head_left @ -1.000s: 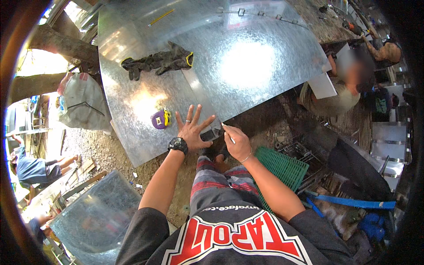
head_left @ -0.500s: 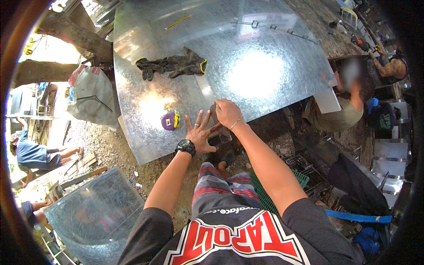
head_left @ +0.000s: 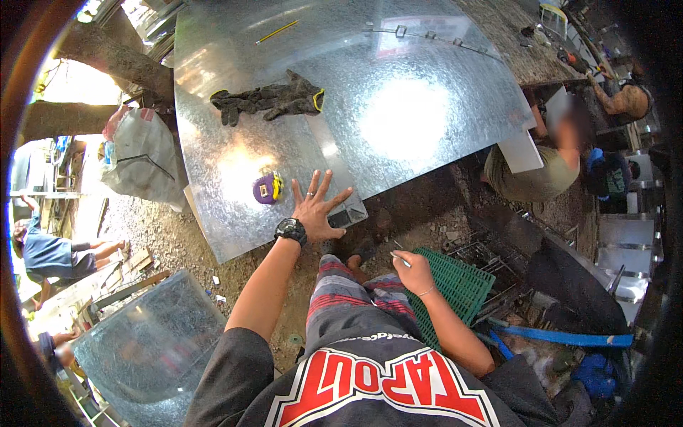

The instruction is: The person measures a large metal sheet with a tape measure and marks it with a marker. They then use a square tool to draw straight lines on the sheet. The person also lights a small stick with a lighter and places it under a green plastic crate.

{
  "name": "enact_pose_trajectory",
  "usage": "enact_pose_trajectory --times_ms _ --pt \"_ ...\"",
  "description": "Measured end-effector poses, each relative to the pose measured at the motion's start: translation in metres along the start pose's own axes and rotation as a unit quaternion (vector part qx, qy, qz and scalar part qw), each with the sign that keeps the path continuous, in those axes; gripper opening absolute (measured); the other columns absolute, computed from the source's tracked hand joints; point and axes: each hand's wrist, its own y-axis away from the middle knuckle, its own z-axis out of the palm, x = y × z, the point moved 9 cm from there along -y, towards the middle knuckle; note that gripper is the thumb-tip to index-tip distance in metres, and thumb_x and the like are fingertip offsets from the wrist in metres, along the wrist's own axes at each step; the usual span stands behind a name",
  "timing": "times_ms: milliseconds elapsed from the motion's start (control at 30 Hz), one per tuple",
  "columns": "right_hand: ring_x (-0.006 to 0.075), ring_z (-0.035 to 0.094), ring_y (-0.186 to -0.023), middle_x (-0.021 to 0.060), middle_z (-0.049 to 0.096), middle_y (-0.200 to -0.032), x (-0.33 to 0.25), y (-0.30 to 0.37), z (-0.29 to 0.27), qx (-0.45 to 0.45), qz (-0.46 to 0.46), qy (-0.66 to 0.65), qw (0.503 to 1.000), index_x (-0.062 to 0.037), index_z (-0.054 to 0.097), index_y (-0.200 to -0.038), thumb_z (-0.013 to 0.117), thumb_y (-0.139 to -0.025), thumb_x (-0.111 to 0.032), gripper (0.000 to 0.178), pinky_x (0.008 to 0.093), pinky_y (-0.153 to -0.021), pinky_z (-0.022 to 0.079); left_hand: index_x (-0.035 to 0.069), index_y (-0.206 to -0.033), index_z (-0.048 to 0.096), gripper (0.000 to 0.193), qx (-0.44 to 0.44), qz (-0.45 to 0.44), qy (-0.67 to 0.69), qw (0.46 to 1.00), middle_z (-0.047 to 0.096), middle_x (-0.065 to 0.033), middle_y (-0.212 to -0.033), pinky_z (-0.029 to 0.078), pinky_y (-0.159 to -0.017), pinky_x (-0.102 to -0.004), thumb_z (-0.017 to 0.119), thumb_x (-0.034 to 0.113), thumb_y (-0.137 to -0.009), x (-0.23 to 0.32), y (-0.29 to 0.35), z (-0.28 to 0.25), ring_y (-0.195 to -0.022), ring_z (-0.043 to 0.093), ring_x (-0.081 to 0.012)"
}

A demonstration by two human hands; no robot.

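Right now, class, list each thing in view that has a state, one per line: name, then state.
Left hand: open, flat on the sheet.
Right hand: off the sheet, holding a thin marker.
Galvanised steel sheet: lying flat.
Purple-and-yellow tape measure: resting on the sheet.
Dark work gloves: lying unworn.

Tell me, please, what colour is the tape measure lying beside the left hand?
The tape measure is purple with a yellow side, as the head view shows.
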Motion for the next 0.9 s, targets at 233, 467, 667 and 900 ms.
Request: enact_pose_trajectory --times_ms 233,467,667,900 --pt "0.0370 0.074 -0.112 0.0228 0.076 -0.119 0.052 0.021 -0.035 0.046 0.066 0.000 0.997 0.0034 0.075 -0.121 0.069 -0.099 -0.021 0.033 0.0417 -0.099 0.057 0.048 -0.166 0.030 0.116 0.008 0.014 0.027 1.000 -0.001 -0.0201 -0.178 -0.011 -0.121 -0.0765 0.084 0.059 -0.064 -0.021 0.019 0.007 -0.163 -0.007 -0.0449" --pt "0.0352 0.072 -0.117 0.0204 0.076 -0.125 0.056 0.024 -0.036 0.021 0.133 0.020 0.991 0.0008 0.074 -0.127 0.068 -0.101 -0.021 0.035 0.0415 -0.101 0.056 0.047 -0.165 0.031 0.116 0.015 0.005 0.040 0.999 -0.001 -0.0189 -0.178 -0.011 -0.122 -0.0743 0.085 0.053 -0.063 -0.024 0.026 0.006 -0.164 -0.006 -0.0404" --pt "0.0351 0.073 -0.116 0.0198 0.076 -0.125 0.038 0.009 -0.019 0.010 0.083 -0.002 0.996 -0.0001 0.074 -0.127 0.067 -0.102 -0.027 0.038 0.0413 -0.099 0.055 0.048 -0.165 0.032 0.118 0.020 -0.002 0.035 0.999 0.001 -0.0171 -0.179 -0.010 -0.123 -0.0739 0.087 0.054 -0.061 -0.023 0.025 0.006 -0.164 -0.004 -0.0420" --pt "0.0354 0.072 -0.118 0.0197 0.075 -0.127 0.032 -0.002 -0.008 -0.014 0.071 0.026 0.997 -0.0013 0.074 -0.128 0.067 -0.102 -0.028 0.038 0.0409 -0.100 0.055 0.049 -0.165 0.031 0.116 0.020 -0.013 0.030 0.999 0.001 -0.0146 -0.179 -0.011 -0.120 -0.0781 0.086 0.056 -0.062 -0.017 0.022 0.004 -0.164 -0.006 -0.0432"
